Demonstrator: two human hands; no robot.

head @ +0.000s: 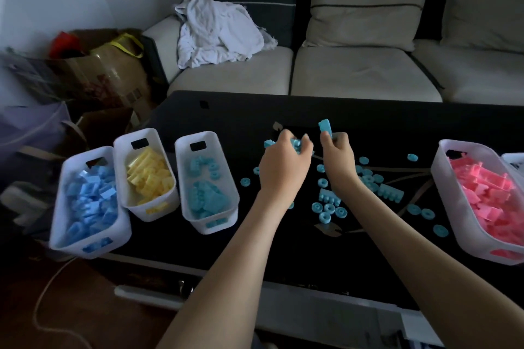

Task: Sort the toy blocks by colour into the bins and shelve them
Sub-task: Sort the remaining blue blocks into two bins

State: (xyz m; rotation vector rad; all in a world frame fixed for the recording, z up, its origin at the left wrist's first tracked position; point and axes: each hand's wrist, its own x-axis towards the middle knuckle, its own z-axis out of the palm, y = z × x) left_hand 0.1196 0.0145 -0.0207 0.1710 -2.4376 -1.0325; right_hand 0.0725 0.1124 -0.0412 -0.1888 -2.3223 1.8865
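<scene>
I note my left hand curled around a clutch of teal pieces and my right hand pinching a teal block upright, and the teal bin lies just left of the left hand, the nearer one.

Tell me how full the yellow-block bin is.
Partly full: yellow blocks cover the white bin's floor, with bare inner wall above them.
</scene>
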